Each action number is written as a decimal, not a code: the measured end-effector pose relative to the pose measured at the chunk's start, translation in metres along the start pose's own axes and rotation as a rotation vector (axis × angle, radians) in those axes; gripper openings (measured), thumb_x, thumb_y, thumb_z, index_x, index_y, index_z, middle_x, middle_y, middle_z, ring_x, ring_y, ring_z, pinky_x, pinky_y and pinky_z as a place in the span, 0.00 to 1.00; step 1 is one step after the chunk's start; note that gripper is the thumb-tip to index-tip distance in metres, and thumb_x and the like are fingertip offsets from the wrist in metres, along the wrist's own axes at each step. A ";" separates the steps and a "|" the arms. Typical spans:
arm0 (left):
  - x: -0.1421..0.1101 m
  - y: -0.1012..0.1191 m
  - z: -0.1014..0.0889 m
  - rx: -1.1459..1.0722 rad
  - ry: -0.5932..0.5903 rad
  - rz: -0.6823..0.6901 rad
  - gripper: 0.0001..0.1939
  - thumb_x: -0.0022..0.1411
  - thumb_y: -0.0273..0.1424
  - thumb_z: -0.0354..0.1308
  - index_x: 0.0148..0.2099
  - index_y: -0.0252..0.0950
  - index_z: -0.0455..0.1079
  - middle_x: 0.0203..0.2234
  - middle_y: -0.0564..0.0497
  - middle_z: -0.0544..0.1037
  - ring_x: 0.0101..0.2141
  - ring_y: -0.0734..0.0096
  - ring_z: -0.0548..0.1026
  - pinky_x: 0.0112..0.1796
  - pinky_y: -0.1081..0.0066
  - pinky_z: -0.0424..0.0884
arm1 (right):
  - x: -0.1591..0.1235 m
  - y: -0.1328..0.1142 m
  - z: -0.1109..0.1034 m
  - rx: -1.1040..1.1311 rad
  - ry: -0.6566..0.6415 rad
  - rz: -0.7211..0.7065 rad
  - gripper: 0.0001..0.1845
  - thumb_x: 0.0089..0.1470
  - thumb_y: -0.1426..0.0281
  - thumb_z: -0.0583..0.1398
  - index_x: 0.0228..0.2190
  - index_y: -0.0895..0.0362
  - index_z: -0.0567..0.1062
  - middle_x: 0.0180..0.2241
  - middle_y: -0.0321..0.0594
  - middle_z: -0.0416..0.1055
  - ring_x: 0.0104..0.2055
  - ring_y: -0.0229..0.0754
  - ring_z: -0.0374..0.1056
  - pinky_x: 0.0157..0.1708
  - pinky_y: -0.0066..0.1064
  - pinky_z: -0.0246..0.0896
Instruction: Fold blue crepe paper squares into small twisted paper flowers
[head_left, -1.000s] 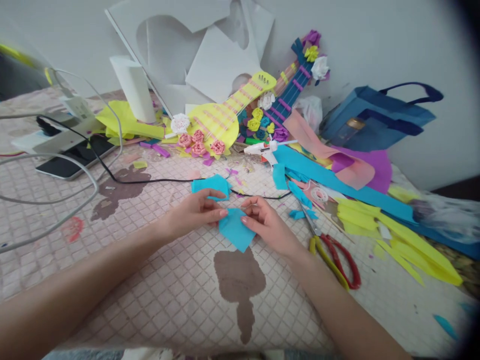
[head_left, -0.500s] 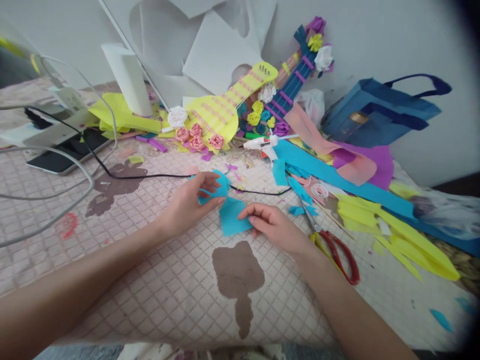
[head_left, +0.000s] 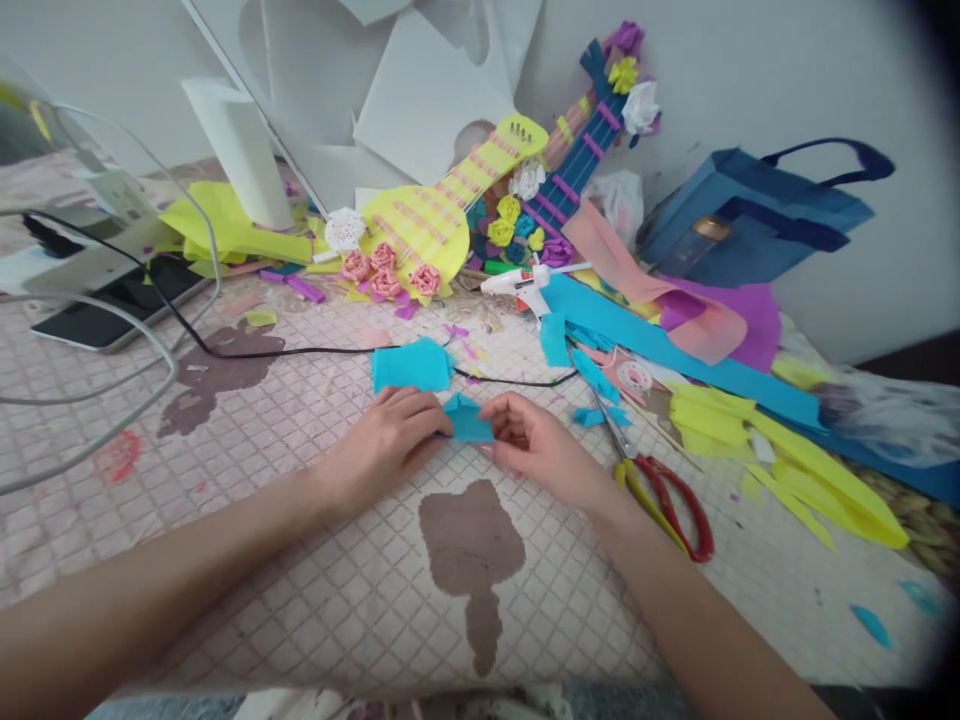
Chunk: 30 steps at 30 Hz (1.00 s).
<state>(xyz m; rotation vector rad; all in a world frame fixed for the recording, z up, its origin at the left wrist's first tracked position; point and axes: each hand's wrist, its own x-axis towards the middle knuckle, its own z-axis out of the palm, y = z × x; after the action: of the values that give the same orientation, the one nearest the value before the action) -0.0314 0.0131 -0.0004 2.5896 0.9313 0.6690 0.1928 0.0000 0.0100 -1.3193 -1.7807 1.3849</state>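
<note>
A small piece of blue crepe paper (head_left: 470,422) is held between my two hands, just above the quilted table cover (head_left: 360,590). My left hand (head_left: 394,428) pinches its left end with the fingers curled. At its right end, my right hand (head_left: 536,445) grips the paper between thumb and fingertips. The piece looks partly folded, with a raised point at its top edge. Behind my left hand lies more blue crepe paper (head_left: 411,366), flat across a black cable (head_left: 315,351). Red-handled scissors (head_left: 652,490) rest to the right of my right hand.
A white glue gun (head_left: 519,285) sits beyond the hands, by a yellow paper guitar (head_left: 420,235) with pink flowers. Blue strips (head_left: 690,355) and yellow crepe scraps (head_left: 810,470) spread along the right. A blue bag (head_left: 757,220) stands behind; a phone (head_left: 120,305) lies at left.
My left hand has moved from the rear blue paper down to the nearer piece and closed on its left end. That piece is now held by both hands and looks folded.
</note>
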 end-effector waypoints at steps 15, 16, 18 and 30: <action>0.001 -0.013 -0.011 -0.240 -0.118 0.003 0.06 0.62 0.23 0.52 0.36 0.35 0.69 0.38 0.49 0.72 0.42 0.67 0.71 0.43 0.68 0.66 | -0.005 -0.002 -0.008 -0.484 -0.054 -0.259 0.09 0.52 0.81 0.56 0.33 0.55 0.70 0.38 0.35 0.60 0.34 0.33 0.60 0.34 0.27 0.57; 0.001 -0.013 -0.011 -0.247 -0.119 0.001 0.06 0.62 0.23 0.52 0.36 0.35 0.69 0.38 0.49 0.72 0.42 0.67 0.71 0.43 0.68 0.66 | -0.005 -0.002 -0.008 -0.486 -0.051 -0.260 0.08 0.53 0.80 0.57 0.33 0.55 0.70 0.38 0.35 0.61 0.34 0.33 0.61 0.35 0.28 0.57; 0.001 -0.014 -0.010 -0.259 -0.116 -0.001 0.06 0.62 0.24 0.52 0.36 0.36 0.69 0.38 0.49 0.72 0.42 0.67 0.71 0.43 0.68 0.66 | -0.004 -0.003 -0.008 -0.480 -0.051 -0.254 0.07 0.53 0.78 0.58 0.33 0.55 0.70 0.37 0.35 0.61 0.33 0.33 0.61 0.35 0.28 0.57; 0.001 -0.019 -0.012 -0.307 -0.140 0.026 0.07 0.64 0.26 0.52 0.38 0.36 0.72 0.39 0.48 0.73 0.41 0.67 0.72 0.43 0.65 0.68 | -0.004 -0.005 -0.015 -0.448 -0.140 -0.252 0.06 0.53 0.79 0.58 0.31 0.56 0.70 0.35 0.35 0.60 0.31 0.32 0.59 0.31 0.26 0.56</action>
<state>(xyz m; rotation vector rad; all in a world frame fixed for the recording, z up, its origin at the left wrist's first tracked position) -0.0463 0.0293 0.0021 2.3446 0.6925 0.5779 0.2048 0.0027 0.0203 -1.1720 -2.3582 0.9965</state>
